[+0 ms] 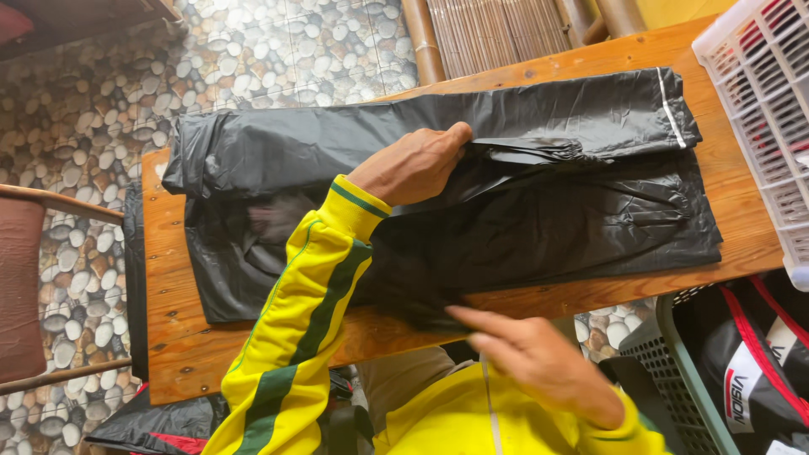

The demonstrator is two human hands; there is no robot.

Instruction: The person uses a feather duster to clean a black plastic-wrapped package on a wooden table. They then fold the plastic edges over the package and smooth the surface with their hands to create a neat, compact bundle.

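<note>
Head view, the only one I have. Black waterproof trousers [522,211] lie flat across a wooden table [168,337], with the far leg folded over on itself along the table's far edge and a thin white stripe near the hem at the right end.

My left hand [413,164] rests on top of the folded leg, near the middle of the garment. Palm down, fingers curled, fingertips pressing into a bunched crease of the fabric. I cannot tell whether it is pinching the cloth or only pressing on it. The yellow sleeve [312,312] with green stripes crosses the near leg of the trousers.

My right hand [539,358] is at the near table edge. Fingers extended and loosely together, tips touching the trousers' near edge; nothing is clasped in it.

Surroundings: a white slotted plastic basket [758,101] stands at the table's right end, just beside the hem. A grey-green crate [674,371] holding black-and-red fabric sits below the table at lower right. The floor [84,126] has a pebble pattern.
</note>
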